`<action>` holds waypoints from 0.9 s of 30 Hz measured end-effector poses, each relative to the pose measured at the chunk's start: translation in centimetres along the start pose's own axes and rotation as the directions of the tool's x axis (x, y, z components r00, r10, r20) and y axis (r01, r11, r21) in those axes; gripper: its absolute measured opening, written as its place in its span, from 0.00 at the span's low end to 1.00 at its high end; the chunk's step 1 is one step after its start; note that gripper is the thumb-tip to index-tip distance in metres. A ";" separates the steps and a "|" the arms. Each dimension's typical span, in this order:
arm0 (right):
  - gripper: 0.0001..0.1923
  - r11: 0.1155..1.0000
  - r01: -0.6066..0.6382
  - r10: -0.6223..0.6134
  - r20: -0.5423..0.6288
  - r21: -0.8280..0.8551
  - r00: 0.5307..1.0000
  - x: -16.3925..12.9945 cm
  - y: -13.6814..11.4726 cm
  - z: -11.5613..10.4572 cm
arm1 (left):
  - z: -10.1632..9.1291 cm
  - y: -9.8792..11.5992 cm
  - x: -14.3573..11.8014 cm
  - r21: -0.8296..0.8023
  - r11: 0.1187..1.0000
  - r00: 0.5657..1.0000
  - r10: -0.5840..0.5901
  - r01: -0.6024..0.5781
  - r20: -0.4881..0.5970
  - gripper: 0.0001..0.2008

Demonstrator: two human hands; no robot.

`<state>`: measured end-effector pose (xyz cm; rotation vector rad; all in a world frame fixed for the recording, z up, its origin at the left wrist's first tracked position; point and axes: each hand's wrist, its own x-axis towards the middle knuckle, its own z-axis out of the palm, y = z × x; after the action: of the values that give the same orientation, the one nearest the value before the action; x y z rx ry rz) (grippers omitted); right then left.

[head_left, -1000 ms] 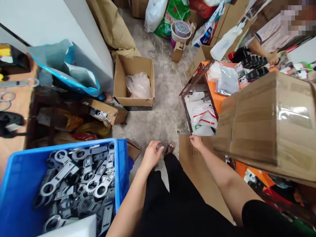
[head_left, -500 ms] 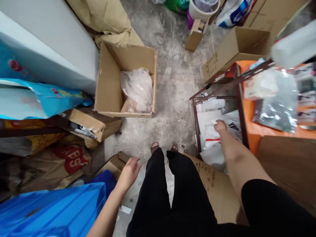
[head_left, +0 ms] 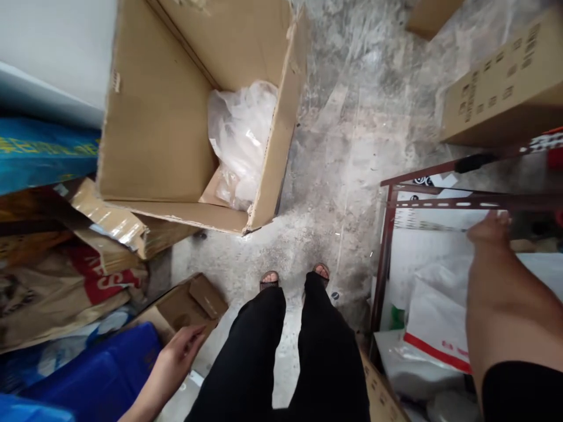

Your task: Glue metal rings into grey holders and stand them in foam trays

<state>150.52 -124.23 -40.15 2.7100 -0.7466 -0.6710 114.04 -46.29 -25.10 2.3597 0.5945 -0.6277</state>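
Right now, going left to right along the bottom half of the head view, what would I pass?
Blue crate → left hand → black trouser legs → brown metal rack post → white mailer bags → right hand.

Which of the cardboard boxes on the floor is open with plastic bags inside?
The big open box at upper left, with crumpled clear plastic bags in its corner. The box at upper right shows only a closed printed side.

- Light was soft, even daylight; the floor (head_left: 334,176) looked bright, slightly washed out.
- Shadows were faint, darker under the rack (head_left: 387,246).
- Wide-angle stretch bent the edges.
- The right hand (head_left: 490,230) was blurred; plastic (head_left: 240,135) glared white.
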 end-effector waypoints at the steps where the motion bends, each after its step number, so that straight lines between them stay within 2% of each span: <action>1: 0.32 1.000 -0.028 0.028 0.034 -0.001 0.999 0.9 0.0 0.4 | 0.3 0.4 0.2 0.008 1.000 1.000 -0.023 0.023 0.004 0.26; 5: 0.25 0.994 -0.106 0.108 0.128 -0.025 0.986 2.3 -0.6 1.5 | 0.2 1.9 0.6 0.026 0.993 0.991 -0.115 0.114 0.069 0.26; 7: 0.24 0.993 -0.113 0.118 0.128 -0.044 0.985 1.3 -1.3 1.5 | -0.5 2.7 0.5 0.026 0.990 0.986 -0.141 0.139 0.086 0.26; 9: 0.22 0.995 -0.083 0.090 0.127 -0.062 0.988 -0.5 -2.4 0.9 | -1.5 3.8 0.3 0.014 0.987 0.986 -0.162 0.161 0.049 0.26; 12: 0.20 0.997 0.020 -0.009 0.137 -0.080 0.991 -4.9 -4.7 -1.1 | -3.3 7.0 0.3 -0.154 0.964 0.973 -0.226 0.217 -0.048 0.31; 14: 0.22 0.990 0.121 -0.108 0.149 -0.077 0.983 -8.9 -6.3 -3.2 | -4.2 10.4 0.1 -0.384 0.899 0.972 -0.233 0.209 -0.015 0.40; 17: 0.22 0.966 0.250 -0.235 0.180 -0.064 0.955 -16.1 -8.5 -7.3 | -5.4 16.4 -1.0 -0.665 0.736 0.989 -0.045 0.129 0.141 0.47; 19: 0.22 0.944 0.327 -0.312 0.197 -0.045 0.929 -21.1 -9.8 -10.6 | -6.8 20.3 -2.4 -0.776 0.628 0.977 0.125 0.055 0.170 0.50; 21: 0.21 0.919 0.394 -0.381 0.211 -0.022 0.900 -26.2 -11.0 -14.2 | -9.4 23.2 -4.1 -0.826 0.556 0.963 0.261 -0.091 0.069 0.52; 23: 0.20 0.884 0.468 -0.460 0.214 0.012 0.862 -31.2 -12.3 -18.0 | -13.7 24.8 -6.3 -0.817 0.508 0.944 0.307 -0.273 -0.124 0.51; 25: 0.20 0.832 0.552 -0.549 0.210 0.052 0.809 -36.4 -13.7 -21.6 | -19.1 25.1 -9.2 -0.753 0.493 0.901 0.246 -0.435 -0.358 0.50; 26: 0.19 0.798 0.599 -0.600 0.202 0.072 0.774 -38.9 -14.4 -23.3 | -21.9 24.7 -10.9 -0.708 0.495 0.857 0.187 -0.504 -0.480 0.49; 27: 0.19 0.754 0.650 -0.654 0.193 0.093 0.732 -41.4 -15.1 -25.0 | -24.7 24.2 -12.8 -0.657 0.500 0.796 0.118 -0.564 -0.594 0.48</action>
<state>137.61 -86.53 -8.79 2.9284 0.2255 -1.1173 124.28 -50.43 10.09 1.5969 0.4249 0.4242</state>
